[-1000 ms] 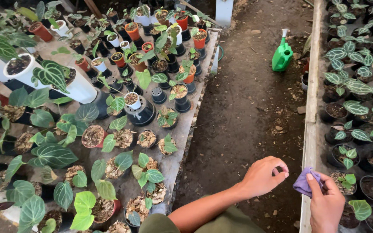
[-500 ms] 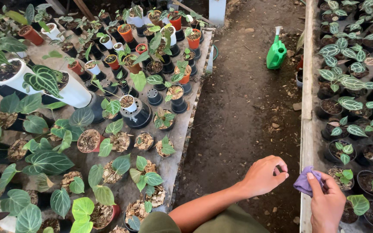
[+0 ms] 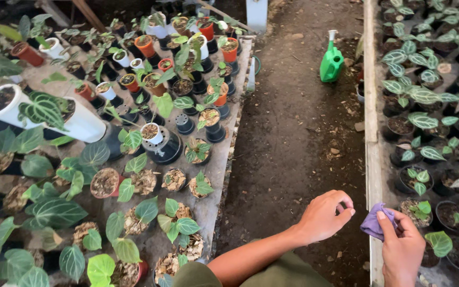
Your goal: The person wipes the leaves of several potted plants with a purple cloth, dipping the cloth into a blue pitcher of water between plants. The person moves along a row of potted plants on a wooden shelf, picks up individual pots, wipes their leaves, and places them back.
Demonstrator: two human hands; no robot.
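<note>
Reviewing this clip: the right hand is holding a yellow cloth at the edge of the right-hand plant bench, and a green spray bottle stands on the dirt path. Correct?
Not quite. The cloth in the right hand is purple, not yellow, as the head view shows. The rest holds: it is at the bench edge, and the green spray bottle stands on the dirt path.

No packages, labels, signs or screens show (only potted plants).

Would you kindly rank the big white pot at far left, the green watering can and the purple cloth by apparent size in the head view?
1. white pot
2. green watering can, though it sits farther off, so this is unsure
3. purple cloth, held in the right hand
</note>
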